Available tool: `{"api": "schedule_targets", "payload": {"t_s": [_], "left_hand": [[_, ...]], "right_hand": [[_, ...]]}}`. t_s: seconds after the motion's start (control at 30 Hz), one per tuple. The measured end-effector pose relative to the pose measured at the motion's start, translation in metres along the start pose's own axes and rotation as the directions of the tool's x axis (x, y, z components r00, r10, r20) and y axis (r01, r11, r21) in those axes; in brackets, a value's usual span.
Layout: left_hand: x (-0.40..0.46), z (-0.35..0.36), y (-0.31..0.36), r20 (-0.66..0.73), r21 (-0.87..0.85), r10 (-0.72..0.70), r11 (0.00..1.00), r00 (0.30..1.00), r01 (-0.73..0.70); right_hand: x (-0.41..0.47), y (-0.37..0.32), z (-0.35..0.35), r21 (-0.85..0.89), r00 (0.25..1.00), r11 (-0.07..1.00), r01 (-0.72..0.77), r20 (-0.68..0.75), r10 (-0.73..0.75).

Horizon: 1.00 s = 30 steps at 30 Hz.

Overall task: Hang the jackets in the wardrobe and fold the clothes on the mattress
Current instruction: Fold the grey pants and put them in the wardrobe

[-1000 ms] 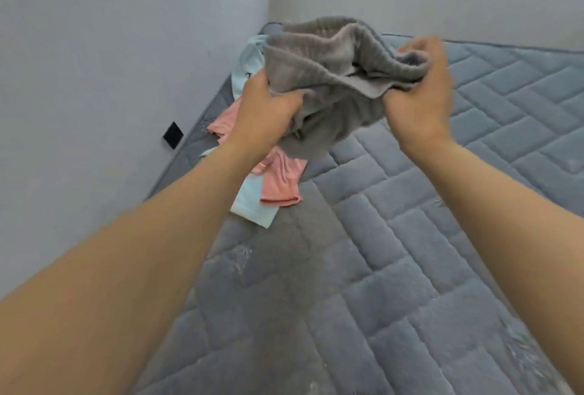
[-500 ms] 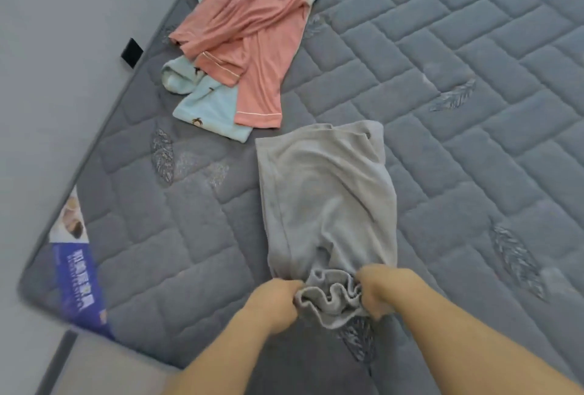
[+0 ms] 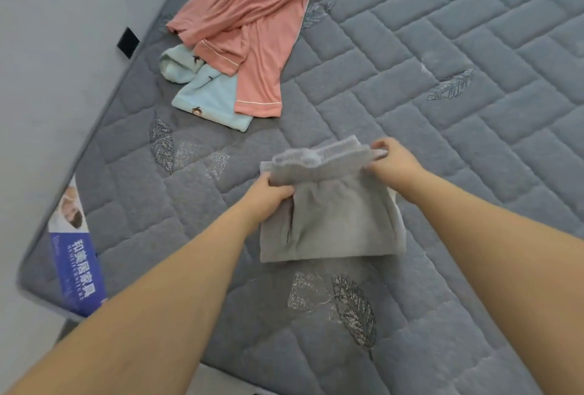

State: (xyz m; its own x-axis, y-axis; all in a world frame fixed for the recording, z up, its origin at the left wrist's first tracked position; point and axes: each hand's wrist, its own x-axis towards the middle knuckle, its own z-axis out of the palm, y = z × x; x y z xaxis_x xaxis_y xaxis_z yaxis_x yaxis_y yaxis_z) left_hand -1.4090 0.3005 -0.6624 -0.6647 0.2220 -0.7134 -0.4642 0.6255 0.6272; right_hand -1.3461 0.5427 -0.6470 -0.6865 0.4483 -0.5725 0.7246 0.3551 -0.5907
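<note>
Both hands grip the far edge of a folded grey garment point(image 3: 331, 221) that lies on the mattress point(image 3: 442, 142), the left hand point(image 3: 268, 194) with its fingers curled round the left corner and the right hand point(image 3: 395, 162) pinching the right corner. Beyond it, well apart and near the mattress's left edge, a pink garment point(image 3: 252, 31) lies unfolded on top of a light blue one point(image 3: 208, 100). A blue label point(image 3: 79, 271) sits at the near left corner of the mattress.
</note>
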Motion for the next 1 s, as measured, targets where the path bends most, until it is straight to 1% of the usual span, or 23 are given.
{"api": "schedule_targets", "payload": {"t_s": [0.03, 0.07, 0.1, 0.13, 0.17, 0.2, 0.23, 0.27, 0.3, 0.33, 0.4, 0.47, 0.57, 0.67, 0.73, 0.83, 0.9, 1.0], "left_hand": [[0.013, 0.006, -0.004, -0.094, 0.017, -0.025, 1.000, 0.995, 0.027], [0.025, 0.012, -0.009, -0.174, 0.051, -0.080, 0.995, 0.981, 0.090], [0.034, 0.018, -0.016, -0.221, 0.066, -0.146, 0.984, 0.964, 0.165], [0.044, 0.024, -0.022, -0.251, 0.080, -0.195, 0.972, 0.948, 0.221], [0.051, 0.030, -0.025, -0.272, 0.070, -0.220, 0.966, 0.937, 0.247], [0.058, 0.034, -0.024, -0.274, 0.019, -0.218, 0.973, 0.937, 0.232], [0.065, 0.038, -0.023, -0.255, -0.091, -0.208, 0.977, 0.944, 0.191], [0.069, 0.040, -0.019, -0.221, -0.195, -0.186, 0.970, 0.957, 0.144], [0.069, 0.042, -0.015, -0.192, -0.258, -0.169, 0.959, 0.967, 0.117], [0.068, 0.043, -0.011, -0.169, -0.267, -0.158, 0.958, 0.973, 0.109], [0.059, 0.046, -0.004, -0.133, -0.221, -0.144, 0.969, 0.981, 0.112], [0.037, 0.049, 0.006, -0.083, -0.207, -0.110, 0.974, 0.990, 0.091], [-0.006, 0.067, 0.027, -0.005, -0.171, -0.067, 0.983, 0.998, 0.065], [-0.060, 0.103, 0.057, 0.083, -0.094, -0.039, 0.994, 0.996, 0.047], [-0.098, 0.134, 0.075, 0.171, -0.021, -0.017, 1.000, 0.985, 0.021], [-0.153, 0.184, 0.091, 0.323, 0.089, 0.022, 0.995, 0.946, -0.053], [-0.191, 0.219, 0.097, 0.419, 0.158, 0.047, 0.980, 0.907, -0.123], [-0.264, 0.272, 0.103, 0.556, 0.246, 0.100, 0.929, 0.825, -0.278]], "right_hand": [[0.009, 0.004, 0.008, -0.011, 0.997, 0.999, -0.035, -0.062, 0.035], [0.017, 0.011, 0.019, -0.033, 0.991, 0.993, -0.111, -0.079, 0.108], [0.023, 0.020, 0.029, -0.030, 0.976, 0.978, -0.207, -0.070, 0.204], [0.026, 0.029, 0.039, -0.009, 0.951, 0.953, -0.304, -0.054, 0.303], [0.028, 0.037, 0.048, 0.005, 0.927, 0.928, -0.372, -0.050, 0.372], [0.030, 0.041, 0.053, -0.005, 0.912, 0.914, -0.405, -0.067, 0.404], [0.033, 0.044, 0.057, 0.010, 0.912, 0.915, -0.402, -0.081, 0.402], [0.035, 0.046, 0.059, 0.074, 0.923, 0.925, -0.372, -0.076, 0.377], [0.035, 0.046, 0.061, 0.169, 0.940, 0.931, -0.324, -0.048, 0.337], [0.033, 0.047, 0.061, 0.264, 0.956, 0.923, -0.278, -0.016, 0.293], [0.020, 0.047, 0.053, 0.403, 0.970, 0.885, -0.233, 0.036, 0.239], [0.000, 0.056, 0.038, 0.511, 0.966, 0.823, -0.249, 0.076, 0.246], [-0.046, 0.076, 0.000, 0.632, 0.949, 0.716, -0.296, 0.107, 0.297], [-0.111, 0.102, -0.044, 0.718, 0.920, 0.625, -0.306, 0.053, 0.389], [-0.164, 0.118, -0.073, 0.779, 0.871, 0.551, -0.299, -0.012, 0.490], [-0.249, 0.147, -0.105, 0.859, 0.768, 0.434, -0.272, -0.078, 0.636], [-0.308, 0.167, -0.118, 0.912, 0.688, 0.346, -0.220, -0.107, 0.718], [-0.401, 0.199, -0.128, 0.969, 0.552, 0.231, -0.090, -0.144, 0.821]]}}
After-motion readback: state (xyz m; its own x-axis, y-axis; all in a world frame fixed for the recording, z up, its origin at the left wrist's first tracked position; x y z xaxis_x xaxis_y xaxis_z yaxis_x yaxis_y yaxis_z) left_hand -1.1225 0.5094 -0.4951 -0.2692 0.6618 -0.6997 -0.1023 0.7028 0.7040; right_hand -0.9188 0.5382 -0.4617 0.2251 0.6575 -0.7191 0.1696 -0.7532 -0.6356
